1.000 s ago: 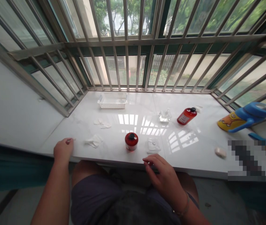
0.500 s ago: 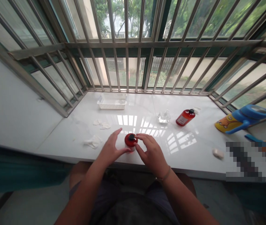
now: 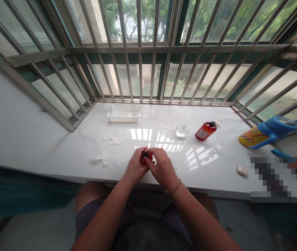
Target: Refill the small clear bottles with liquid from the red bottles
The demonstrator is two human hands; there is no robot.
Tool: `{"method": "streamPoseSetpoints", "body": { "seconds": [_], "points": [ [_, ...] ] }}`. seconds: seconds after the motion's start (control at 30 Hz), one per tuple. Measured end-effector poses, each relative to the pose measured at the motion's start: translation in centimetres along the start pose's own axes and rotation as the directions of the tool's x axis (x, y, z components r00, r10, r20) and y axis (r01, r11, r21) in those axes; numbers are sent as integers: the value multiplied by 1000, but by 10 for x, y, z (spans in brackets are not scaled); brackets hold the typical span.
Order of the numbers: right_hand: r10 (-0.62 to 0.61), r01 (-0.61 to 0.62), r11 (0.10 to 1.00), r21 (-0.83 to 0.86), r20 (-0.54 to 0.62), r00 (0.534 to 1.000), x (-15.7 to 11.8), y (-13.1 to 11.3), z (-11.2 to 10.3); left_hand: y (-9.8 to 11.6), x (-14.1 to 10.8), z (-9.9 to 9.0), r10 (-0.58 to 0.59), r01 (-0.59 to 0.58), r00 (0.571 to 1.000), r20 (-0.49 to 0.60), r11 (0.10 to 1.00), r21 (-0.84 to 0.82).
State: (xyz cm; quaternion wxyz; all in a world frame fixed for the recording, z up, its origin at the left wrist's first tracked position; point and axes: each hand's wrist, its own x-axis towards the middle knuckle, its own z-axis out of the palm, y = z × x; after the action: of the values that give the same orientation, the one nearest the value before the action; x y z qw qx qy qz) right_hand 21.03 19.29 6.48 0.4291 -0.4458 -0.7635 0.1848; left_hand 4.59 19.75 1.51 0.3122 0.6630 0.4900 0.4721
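Observation:
Near the counter's front edge stands a red bottle (image 3: 146, 160) with a black cap (image 3: 144, 153). My left hand (image 3: 134, 166) is wrapped round the bottle's left side. Over the top reaches my right hand (image 3: 163, 164), its thumb and fingers pinched on the cap. The bottle's lower part is hidden by my hands. Farther back on the right is a second red bottle (image 3: 206, 131) with a black cap and a pale label. To the left of my hands lies a crumpled white tissue (image 3: 103, 159).
A white perforated basket (image 3: 123, 118) sits at the back left. A clear plastic box (image 3: 182, 130) stands right of the middle. Farther right are a blue and yellow water bottle (image 3: 266, 132) and a small pale object (image 3: 242, 170). More tissue (image 3: 112, 139) lies behind. Metal bars (image 3: 140, 76) close off the back.
Both hands have closed in on the red bottle: the left now wraps its body, the right has taken hold of the cap. The other things stay where they were; the view shifts slightly.

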Motion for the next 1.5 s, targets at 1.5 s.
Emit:
{"method": "streamPoseSetpoints", "body": {
  "seconds": [1.5],
  "points": [
    [247,-242,927,287,17,969,-29,-4,4,-6,3,-1,37,-37,999,5,999,40]
  ]
}}
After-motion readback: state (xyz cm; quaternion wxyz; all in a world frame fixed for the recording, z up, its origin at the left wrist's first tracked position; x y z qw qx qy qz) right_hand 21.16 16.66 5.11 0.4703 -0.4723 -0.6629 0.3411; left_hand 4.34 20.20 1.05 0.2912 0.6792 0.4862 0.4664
